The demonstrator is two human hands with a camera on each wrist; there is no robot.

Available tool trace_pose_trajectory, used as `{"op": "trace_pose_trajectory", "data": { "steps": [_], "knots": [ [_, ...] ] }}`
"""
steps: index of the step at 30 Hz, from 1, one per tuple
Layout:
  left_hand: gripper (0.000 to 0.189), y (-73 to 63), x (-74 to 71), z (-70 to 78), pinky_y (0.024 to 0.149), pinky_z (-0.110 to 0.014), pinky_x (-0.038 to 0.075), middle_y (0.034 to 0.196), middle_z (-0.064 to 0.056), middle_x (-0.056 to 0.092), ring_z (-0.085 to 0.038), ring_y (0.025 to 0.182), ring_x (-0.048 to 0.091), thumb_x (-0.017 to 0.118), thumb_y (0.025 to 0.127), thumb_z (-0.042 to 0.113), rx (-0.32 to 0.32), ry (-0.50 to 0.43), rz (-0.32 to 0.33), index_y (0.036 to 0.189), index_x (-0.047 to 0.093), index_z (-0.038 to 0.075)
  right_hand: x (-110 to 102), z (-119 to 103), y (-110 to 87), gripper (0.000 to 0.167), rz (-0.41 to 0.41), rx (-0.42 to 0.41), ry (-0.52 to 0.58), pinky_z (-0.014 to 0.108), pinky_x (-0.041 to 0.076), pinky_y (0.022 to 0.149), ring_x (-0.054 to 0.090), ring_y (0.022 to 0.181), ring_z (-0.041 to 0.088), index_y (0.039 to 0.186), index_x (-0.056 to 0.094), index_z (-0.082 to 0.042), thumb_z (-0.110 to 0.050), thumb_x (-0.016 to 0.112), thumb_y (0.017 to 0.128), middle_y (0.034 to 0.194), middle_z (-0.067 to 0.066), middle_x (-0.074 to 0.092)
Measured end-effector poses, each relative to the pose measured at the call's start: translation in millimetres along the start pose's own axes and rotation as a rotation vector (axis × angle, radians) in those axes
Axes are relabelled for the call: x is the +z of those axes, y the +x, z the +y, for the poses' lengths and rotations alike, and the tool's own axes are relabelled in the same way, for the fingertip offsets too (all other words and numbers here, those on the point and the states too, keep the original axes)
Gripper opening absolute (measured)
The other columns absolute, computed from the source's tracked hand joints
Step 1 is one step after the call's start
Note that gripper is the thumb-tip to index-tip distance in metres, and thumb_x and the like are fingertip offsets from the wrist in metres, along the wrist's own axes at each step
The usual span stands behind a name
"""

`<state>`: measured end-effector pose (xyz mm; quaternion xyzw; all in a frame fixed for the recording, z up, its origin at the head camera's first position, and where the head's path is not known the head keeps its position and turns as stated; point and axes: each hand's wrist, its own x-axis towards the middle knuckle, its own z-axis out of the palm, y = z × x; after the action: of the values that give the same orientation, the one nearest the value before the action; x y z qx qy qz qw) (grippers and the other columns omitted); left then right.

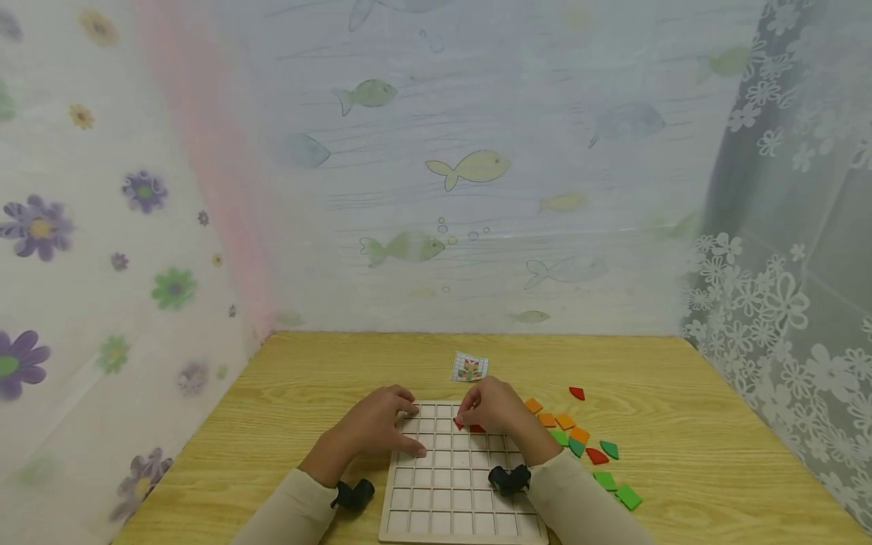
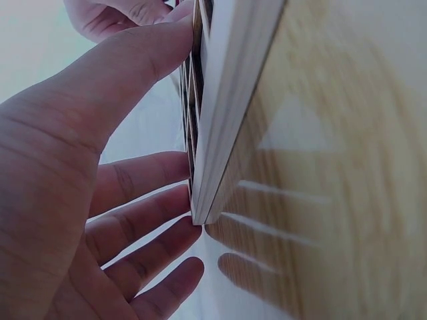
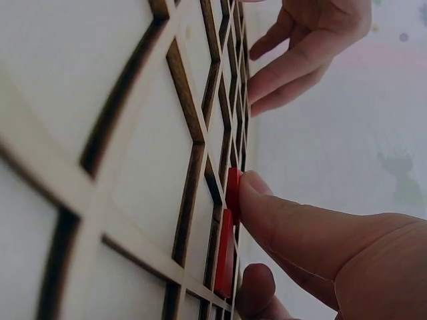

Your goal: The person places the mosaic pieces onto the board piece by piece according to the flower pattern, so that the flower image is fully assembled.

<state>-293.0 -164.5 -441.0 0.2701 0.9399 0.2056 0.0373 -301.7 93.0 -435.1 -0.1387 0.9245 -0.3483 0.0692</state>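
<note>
Right hand is pinching a red tile into the grid board; left hand is lying flat, fingers straight, bracing the board's edge; risk: tile seating crooked, jamming on a divider.

Beyond the fingertips, a wooden table with pale yellow grain, running back to a translucent curtain printed with fish and bubbles. Off to the thumb side of the left fingers, a sheer flowered drape in purple and green, streaked pink. Outward of the right fingers, white lace netting. Soft, even, diffuse light throughout.
</note>
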Motion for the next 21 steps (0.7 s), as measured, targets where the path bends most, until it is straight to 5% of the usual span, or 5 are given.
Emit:
{"op": "trace_pose_trajectory", "data": {
  "steps": [21],
  "knots": [
    [0.075, -1.1, 0.2, -0.7, 0.105, -0.051, 0.052, 0.140, -0.008, 0.061, -0.031, 0.129, 0.058, 0.088, 0.074, 0.060, 0.000, -0.010, -0.004, 0.130, 0.074, 0.012, 1.8, 2.3, 1.5, 0.014, 0.024, 0.003, 0.001, 0.031, 0.048, 0.059, 0.059, 0.066, 0.017, 0.077, 0.078, -0.017, -0.022, 0.083, 0.089, 0.072, -0.003, 0.067]
  ]
}}
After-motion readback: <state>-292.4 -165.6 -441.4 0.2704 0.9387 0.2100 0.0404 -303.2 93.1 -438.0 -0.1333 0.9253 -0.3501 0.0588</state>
